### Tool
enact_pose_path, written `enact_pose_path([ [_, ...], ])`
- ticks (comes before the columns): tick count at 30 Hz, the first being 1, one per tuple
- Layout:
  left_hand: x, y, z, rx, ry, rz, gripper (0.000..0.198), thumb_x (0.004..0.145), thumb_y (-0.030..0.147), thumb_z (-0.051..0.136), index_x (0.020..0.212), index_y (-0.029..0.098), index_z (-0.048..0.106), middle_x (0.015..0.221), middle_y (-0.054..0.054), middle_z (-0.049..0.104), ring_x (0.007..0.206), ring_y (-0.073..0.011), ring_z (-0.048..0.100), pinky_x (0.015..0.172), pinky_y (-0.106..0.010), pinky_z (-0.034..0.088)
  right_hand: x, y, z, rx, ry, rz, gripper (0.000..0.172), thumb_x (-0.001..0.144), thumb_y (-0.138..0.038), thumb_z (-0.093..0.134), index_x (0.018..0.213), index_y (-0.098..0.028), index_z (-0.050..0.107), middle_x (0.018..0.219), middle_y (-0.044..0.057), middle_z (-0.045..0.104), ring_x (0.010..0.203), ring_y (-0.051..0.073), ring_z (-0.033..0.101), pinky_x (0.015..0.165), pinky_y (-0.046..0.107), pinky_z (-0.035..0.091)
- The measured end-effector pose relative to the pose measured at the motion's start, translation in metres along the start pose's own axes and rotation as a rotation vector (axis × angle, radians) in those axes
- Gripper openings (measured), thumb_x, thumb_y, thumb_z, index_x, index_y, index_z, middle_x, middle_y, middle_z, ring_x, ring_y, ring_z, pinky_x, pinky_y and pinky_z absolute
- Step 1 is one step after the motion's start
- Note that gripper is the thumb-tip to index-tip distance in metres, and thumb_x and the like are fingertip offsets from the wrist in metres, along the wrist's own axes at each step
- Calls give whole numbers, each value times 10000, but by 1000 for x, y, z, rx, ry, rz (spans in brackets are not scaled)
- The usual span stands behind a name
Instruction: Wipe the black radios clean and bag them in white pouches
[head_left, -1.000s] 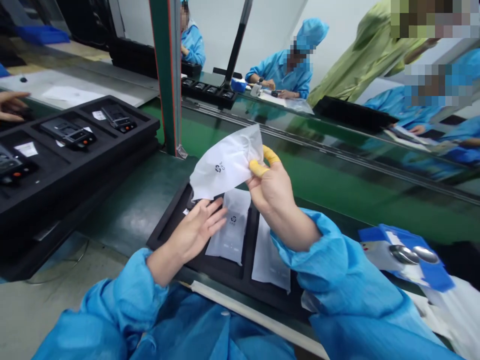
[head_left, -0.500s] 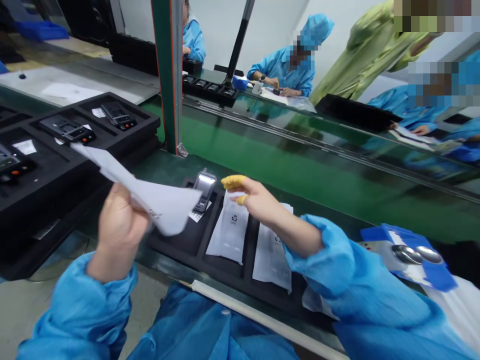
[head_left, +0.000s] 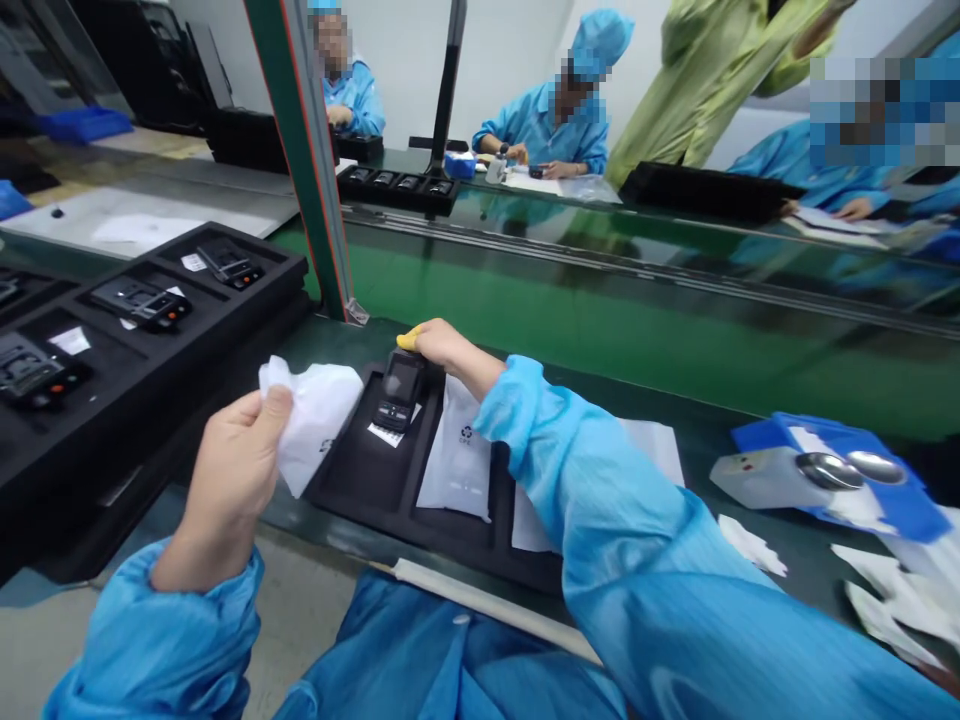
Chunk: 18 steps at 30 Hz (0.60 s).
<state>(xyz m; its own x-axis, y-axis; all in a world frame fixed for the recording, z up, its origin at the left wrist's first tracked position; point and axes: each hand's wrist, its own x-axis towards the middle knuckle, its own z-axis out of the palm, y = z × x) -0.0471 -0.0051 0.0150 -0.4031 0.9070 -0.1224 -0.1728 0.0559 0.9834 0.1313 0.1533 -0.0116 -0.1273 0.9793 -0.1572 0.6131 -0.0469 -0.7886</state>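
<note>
My left hand [head_left: 240,450] pinches a white plastic bag [head_left: 319,415] between thumb and fingers, left of the foam tray. A recycling mark is printed near the bag's lower edge. My right hand [head_left: 439,342], with yellow finger cots on its fingertips, closes on the top end of a black handheld device [head_left: 400,388]. The device has a screen and keys and sits in the leftmost compartment of a black foam tray [head_left: 360,475], over a white label [head_left: 393,430]. Beside it lies a bagged item [head_left: 461,460]. Another white bag [head_left: 529,520] is partly hidden by my right sleeve.
Stacked foam trays [head_left: 172,350] with several similar devices stand at left. A green post [head_left: 289,140] rises behind the bench. On the right are a white bottle [head_left: 765,477], a blue box [head_left: 892,500] and scraps of paper [head_left: 892,590]. Several people work across the glass-topped line.
My right hand has moved left from above the bagged item onto the device. My left hand's bag now hangs lower-left, clear of the device. The view has shifted slightly.
</note>
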Motion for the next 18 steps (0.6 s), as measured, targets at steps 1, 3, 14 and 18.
enact_pose_path([
  [1,0,-2,0,19,-48,-12,473,508,521,830,731,125,698,585,-25,675,502,-160,599,459,-258,474,-5,0,-5,9,31,-24,134,716,-269,690,702,-135,693,721,49,690,711,167,608,687,279,464],
  [3,-1,-5,2,32,-126,-10,407,520,447,840,741,136,699,603,-19,679,502,-147,595,469,-248,469,-18,-1,-19,14,114,-81,121,745,-252,647,771,-150,708,801,43,703,772,170,619,729,287,470],
  [14,-12,-1,41,243,-224,110,272,589,408,773,681,159,713,625,0,668,557,-148,565,485,-232,403,-108,-41,-122,608,703,-852,62,784,-229,651,742,-217,695,761,-40,649,882,148,653,884,342,469],
  [18,-21,5,57,285,-327,129,274,603,409,744,712,157,731,646,-6,679,586,-155,569,528,-241,425,-134,-48,-117,583,736,-921,114,833,-219,600,771,-204,695,786,-27,652,916,160,659,916,367,480],
])
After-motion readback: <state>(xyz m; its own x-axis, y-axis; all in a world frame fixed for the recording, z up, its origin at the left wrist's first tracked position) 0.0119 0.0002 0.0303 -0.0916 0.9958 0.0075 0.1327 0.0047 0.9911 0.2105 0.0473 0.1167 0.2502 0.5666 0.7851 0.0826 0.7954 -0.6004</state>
